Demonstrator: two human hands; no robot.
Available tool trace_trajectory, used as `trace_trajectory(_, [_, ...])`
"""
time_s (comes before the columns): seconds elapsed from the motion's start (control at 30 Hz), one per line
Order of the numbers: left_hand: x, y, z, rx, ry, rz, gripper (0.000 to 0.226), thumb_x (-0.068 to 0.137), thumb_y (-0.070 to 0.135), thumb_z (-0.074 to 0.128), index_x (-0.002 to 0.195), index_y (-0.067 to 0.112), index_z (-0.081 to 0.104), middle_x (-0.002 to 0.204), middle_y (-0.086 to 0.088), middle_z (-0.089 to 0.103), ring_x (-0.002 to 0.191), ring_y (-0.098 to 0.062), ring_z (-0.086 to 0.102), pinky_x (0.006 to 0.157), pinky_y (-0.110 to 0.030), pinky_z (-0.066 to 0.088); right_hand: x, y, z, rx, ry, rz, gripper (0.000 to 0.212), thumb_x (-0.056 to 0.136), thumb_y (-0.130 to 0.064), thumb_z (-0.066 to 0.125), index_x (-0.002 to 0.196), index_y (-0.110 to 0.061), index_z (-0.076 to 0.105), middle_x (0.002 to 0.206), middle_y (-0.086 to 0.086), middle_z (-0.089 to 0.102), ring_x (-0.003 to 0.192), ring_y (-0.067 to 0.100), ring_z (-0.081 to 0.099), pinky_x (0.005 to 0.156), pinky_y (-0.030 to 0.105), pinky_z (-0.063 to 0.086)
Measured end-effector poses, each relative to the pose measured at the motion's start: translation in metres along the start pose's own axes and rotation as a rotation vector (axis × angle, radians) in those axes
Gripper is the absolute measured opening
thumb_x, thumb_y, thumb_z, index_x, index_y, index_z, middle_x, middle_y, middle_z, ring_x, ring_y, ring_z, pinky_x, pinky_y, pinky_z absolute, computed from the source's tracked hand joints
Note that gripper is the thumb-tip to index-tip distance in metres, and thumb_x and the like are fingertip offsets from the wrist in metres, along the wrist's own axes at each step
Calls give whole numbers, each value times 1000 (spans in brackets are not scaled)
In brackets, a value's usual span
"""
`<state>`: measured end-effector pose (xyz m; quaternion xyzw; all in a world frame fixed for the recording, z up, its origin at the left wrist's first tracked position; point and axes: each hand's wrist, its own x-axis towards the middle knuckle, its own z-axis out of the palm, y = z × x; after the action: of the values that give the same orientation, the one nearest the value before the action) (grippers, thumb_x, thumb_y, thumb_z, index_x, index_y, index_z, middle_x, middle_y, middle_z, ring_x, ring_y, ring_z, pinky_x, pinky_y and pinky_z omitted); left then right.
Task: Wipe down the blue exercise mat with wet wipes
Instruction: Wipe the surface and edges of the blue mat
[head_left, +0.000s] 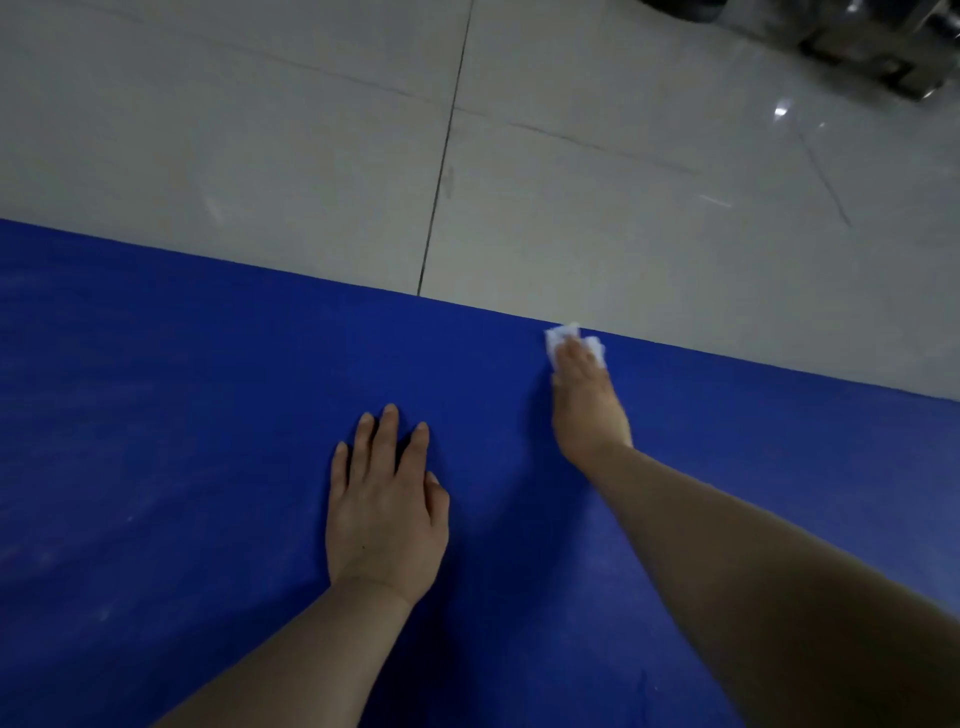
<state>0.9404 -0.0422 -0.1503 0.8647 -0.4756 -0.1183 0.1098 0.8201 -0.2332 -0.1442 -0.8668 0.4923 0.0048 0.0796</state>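
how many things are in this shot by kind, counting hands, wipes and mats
hands: 2, left hand flat on the mat, right hand pressing the wipe
wet wipe: 1
blue mat: 1
total: 4

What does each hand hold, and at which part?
The right hand presses a white wet wipe on the blue exercise mat at its far edge, fingers over the wipe's middle. The left hand holds nothing; it rests flat on the mat.

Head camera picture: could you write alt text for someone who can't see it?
A person's right hand presses a white wet wipe on the far edge of a blue exercise mat, while the left hand rests flat on the mat. Beyond lies a pale tiled floor.
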Motion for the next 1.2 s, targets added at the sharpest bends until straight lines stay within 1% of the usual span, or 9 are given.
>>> trace_trajectory(0.17, [4,-26,-6,42,-16,173,61,93,46,10,149,28,23,159,-2,12,146,-20,7,116,-33,-3,-2,-5,1,-1,-26,264,54,96,0,31,148,-3,15,156,12,11,144,29,7,119,36,10])
trace_trajectory(0.33, [6,-25,-5,24,-10,167,59,92,40,16,146,25,33,158,-5,18,146,-19,9,117,-36,-4,-15,-94,30,-52,135,-287,55,87,2,18,141,1,10,149,17,20,138,35,20,117,39,17])
trace_trajectory(0.47, [6,-26,-8,40,0,143,55,90,36,28,141,20,44,154,-8,28,145,-24,18,117,-43,4,-25,-85,28,19,-19,-325,50,102,-19,24,151,-14,15,160,-2,9,147,14,1,120,28,1])
trace_trajectory(0.6, [5,-26,-8,8,14,163,55,89,34,30,140,18,46,152,-9,32,143,-26,24,117,-47,10,-37,-16,14,124,4,-94,58,98,1,32,151,-19,20,160,-3,9,147,18,3,118,23,9])
trace_trajectory(0.67, [5,-26,-7,10,17,160,57,90,35,27,143,20,41,155,-7,27,144,-24,19,118,-45,6,-50,18,4,199,71,136,62,93,11,34,148,-17,29,159,1,16,147,21,5,118,33,21])
trace_trajectory(0.8, [5,-26,-6,13,18,159,58,90,35,24,144,20,38,156,-7,23,145,-24,15,118,-44,4,-63,31,1,142,125,542,47,96,-5,42,141,-10,32,157,5,17,145,24,11,119,35,12])
trace_trajectory(0.97, [5,-27,-5,-3,6,153,59,90,35,21,147,22,32,158,-4,16,146,-21,8,119,-42,1,-64,-56,21,47,129,174,66,95,-15,50,150,-14,14,158,9,8,146,28,5,120,32,10])
trace_trajectory(1.07, [6,-27,-6,-19,13,167,59,90,34,23,146,20,35,157,-5,19,146,-22,11,118,-42,3,-76,-84,27,192,38,-67,51,101,-18,37,150,-15,23,160,-1,10,145,11,-5,118,24,-1])
trace_trajectory(1.2, [5,-28,-7,-57,29,170,57,89,31,27,142,17,42,155,-8,26,145,-25,18,118,-45,9,-82,-46,17,285,38,22,57,96,-2,37,150,-19,26,159,-5,11,147,13,1,119,28,10])
